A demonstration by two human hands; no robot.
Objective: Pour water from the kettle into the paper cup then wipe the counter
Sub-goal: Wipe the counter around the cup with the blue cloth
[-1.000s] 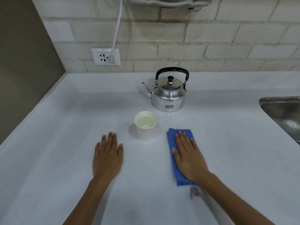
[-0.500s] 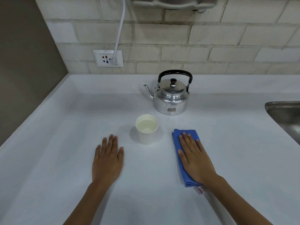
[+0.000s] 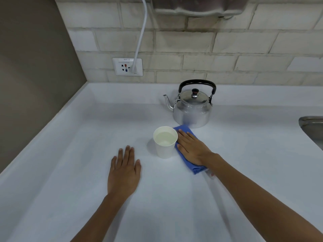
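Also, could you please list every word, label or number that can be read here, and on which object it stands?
"9PP-2", roughly: small grey print along the top of the wall socket plate; the first characters are uncertain.
Small label low on the front of the kettle: too blurred to read.
Paper cup, blue cloth and counter: no text visible.

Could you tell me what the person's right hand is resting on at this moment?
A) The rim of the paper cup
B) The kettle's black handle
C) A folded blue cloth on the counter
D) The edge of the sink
C: the right hand lies flat on the blue cloth, pressing it to the counter right beside the paper cup, while the kettle stands untouched behind.
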